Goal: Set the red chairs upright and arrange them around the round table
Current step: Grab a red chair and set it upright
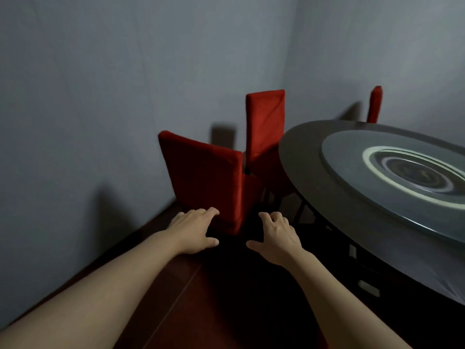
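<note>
Head view: our hands reach forward spread and empty, the left nearer the upright red chair just ahead.

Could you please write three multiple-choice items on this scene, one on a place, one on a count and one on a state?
1. Where does the nearest chair stand?
A. left of the table
B. on the table
C. right of the table

2. How many red chairs show?
A. one
B. three
C. five

3. What do the left hand and right hand hold?
A. a chair leg
B. a cloth
C. nothing

Answers: 1 A, it stands upright beside the table's left rim. 2 B, the nearest, the middle chair and the far chair. 3 C, the fingers of both are spread and hold nothing.
</note>
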A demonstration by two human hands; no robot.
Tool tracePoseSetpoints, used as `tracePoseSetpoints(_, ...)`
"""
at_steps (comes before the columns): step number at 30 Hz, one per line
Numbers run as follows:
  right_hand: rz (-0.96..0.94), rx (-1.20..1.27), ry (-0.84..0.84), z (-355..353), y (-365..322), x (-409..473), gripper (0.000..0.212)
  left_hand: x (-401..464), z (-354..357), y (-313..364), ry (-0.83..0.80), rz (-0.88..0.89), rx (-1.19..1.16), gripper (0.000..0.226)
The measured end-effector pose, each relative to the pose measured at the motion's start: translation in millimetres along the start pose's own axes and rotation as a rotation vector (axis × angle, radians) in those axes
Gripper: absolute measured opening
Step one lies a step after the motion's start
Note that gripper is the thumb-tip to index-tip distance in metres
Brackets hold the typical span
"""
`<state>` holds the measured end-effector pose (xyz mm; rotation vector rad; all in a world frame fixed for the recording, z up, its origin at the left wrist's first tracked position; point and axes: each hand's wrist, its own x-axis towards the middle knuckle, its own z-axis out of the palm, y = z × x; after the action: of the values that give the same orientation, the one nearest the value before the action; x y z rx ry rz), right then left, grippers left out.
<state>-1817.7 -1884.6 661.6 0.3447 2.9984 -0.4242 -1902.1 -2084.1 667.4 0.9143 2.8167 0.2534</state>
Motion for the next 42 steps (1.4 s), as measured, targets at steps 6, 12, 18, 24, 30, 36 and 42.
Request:
tracePoseSetpoints(6, -0.103, 0.018, 0.021, -3, -40, 86, 0.085, 43, -23, -59, 0.024, -0.100, 0.002, 0.074)
tracePoseSetpoints(12, -0.085, 0.018, -0.001, 3, -79, 169, 0.089, 102, -32, -126, 0.022, -0.090, -0.029, 0.076)
tracePoseSetpoints(18, -0.001, 0.007, 0.040, 15, -129, 256, 0.090, 178, -45, -211, 0.033, -0.002, -0.053, 0.076)
tracePoseSetpoints(24, 0.100, 0.023, 0.072, 25, -182, 329, 0.089, 254, -65, -294, 0.004, 0.053, -0.010, 0.081)
tracePoseSetpoints(30, 0.179, -0.010, 0.114, 25, -185, 388, 0.096, 327, -68, -321, 0.010, 0.106, 0.069, 0.090)
tracePoseSetpoints(36, 0.227, -0.098, 0.055, 20, -154, 462, 0.107, 406, -64, -325, -0.019, 0.172, 0.132, 0.093)
tracePoseSetpoints(42, 0.240, -0.149, -0.148, 29, -135, 503, 0.110, 456, -55, -326, -0.186, 0.265, 0.201, 0.077)
